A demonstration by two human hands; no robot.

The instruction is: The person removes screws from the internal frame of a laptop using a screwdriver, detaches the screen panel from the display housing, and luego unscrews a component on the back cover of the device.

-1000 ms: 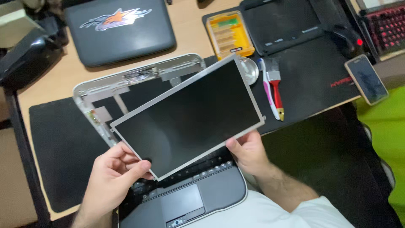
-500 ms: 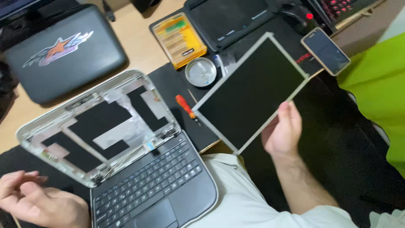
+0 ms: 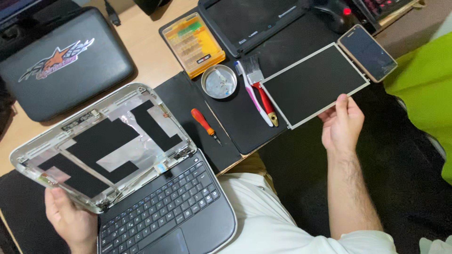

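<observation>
A bare screen panel [image 3: 314,83], dark with a thin metal rim, lies on the black mat [image 3: 235,123] at the right. My right hand [image 3: 343,123] has its thumb and fingertips on the panel's near edge. An open small laptop [image 3: 165,214] sits at the lower left. Its lid shell [image 3: 101,143] has no screen in it and shows foil and black tape inside. My left hand [image 3: 70,221] grips the lid's near left corner.
On the mat lie an orange-handled screwdriver [image 3: 204,124], a round metal dish [image 3: 219,81], a toothbrush [image 3: 252,96] and a red-handled brush [image 3: 262,90]. Behind are a yellow bit case [image 3: 194,43], a phone [image 3: 367,52], a black tray [image 3: 249,21] and a dark case [image 3: 61,66].
My right hand carried the panel off the laptop lid to the right and set it down on the mat. My left hand moved onto the lid's corner.
</observation>
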